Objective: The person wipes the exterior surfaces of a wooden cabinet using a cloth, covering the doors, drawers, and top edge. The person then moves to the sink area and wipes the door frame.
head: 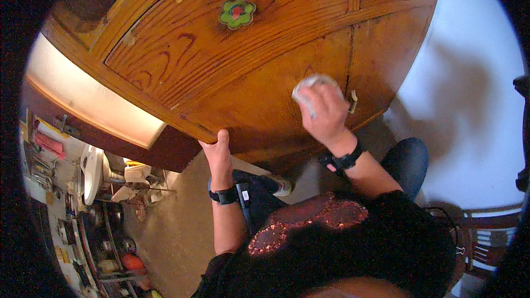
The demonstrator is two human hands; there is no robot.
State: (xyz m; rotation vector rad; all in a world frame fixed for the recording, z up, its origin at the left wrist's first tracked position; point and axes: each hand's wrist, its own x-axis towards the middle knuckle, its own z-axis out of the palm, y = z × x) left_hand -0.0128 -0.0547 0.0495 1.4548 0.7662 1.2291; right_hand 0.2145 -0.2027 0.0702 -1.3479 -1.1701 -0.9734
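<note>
A wooden cabinet (256, 82) with drawer and door fronts fills the upper middle of the view. My right hand (325, 111) presses a white cloth (316, 80) against its lower door, just left of a pale door handle (353, 101); the hand is slightly blurred. My left hand (219, 149) grips the cabinet's left edge near the bottom, thumb on the front. Above the hands, a green flower-shaped knob (237, 12) with a red centre sits on the upper drawer front.
A white wall (463, 140) stands on the right. To the left are a lit recess (95, 95) and shelves (103, 252) of kitchen things. Brown floor (178, 223) shows below my left hand. A dark slatted piece of furniture (492, 227) is at the lower right.
</note>
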